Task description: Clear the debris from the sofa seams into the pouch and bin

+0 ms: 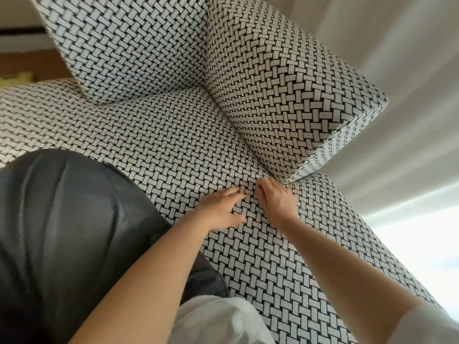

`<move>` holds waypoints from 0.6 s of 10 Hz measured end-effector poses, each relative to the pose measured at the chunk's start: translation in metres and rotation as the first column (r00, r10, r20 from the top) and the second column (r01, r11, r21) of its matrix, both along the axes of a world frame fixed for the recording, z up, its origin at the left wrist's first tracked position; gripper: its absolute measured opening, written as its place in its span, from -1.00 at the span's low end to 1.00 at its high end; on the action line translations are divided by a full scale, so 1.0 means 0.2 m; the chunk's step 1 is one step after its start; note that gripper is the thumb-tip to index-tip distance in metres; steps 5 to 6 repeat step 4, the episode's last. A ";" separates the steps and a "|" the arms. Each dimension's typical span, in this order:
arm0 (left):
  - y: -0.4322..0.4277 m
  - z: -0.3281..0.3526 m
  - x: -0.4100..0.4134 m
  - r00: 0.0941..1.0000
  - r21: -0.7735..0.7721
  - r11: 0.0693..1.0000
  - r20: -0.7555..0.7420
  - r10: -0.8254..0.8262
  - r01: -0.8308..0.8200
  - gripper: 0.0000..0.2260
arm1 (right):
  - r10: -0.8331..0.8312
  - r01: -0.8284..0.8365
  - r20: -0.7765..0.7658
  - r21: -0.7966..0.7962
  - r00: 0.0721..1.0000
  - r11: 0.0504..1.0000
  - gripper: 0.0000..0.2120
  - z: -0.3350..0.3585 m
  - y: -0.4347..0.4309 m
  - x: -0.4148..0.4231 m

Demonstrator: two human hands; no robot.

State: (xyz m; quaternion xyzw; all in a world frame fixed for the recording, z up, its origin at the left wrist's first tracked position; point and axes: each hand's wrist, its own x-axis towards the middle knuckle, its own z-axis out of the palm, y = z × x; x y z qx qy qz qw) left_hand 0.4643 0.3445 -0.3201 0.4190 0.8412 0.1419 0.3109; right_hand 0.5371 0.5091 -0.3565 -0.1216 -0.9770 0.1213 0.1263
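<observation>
A person's left hand (223, 209) presses flat, fingers spread, on the woven sofa seat (173, 145). Just beside it, the right hand (275, 198) curls its fingers at the seam (250, 145) beneath a cushion (285, 83); whether they pinch anything cannot be told. The step looks like probing the seam, and the next move calls for a fine pinch. No debris, pouch or bin can be made out, and a dark leather object (62, 232) to the left of the left hand cannot be identified.

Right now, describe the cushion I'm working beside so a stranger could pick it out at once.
Start at the black-and-white woven sofa seat. Two block cushions in the same weave stand at its back; yours is the right cushion, on the curtain side. Unlike the left cushion, its near corner comes down right beside your left hand and right hand.
</observation>
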 end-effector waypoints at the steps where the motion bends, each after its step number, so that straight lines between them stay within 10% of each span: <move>1: -0.06 0.09 -0.04 0.993 0.008 0.995 0.063 0.101 -0.102 -0.54 | 0.015 -0.014 0.063 -0.011 0.998 1.000 -0.81 0.02 -0.05 -0.08; 6: -0.47 0.30 -0.36 0.953 -0.086 0.950 -0.071 0.296 -0.301 -0.72 | 0.204 -0.129 0.289 -0.259 0.935 0.957 -0.79 0.23 -0.42 -0.57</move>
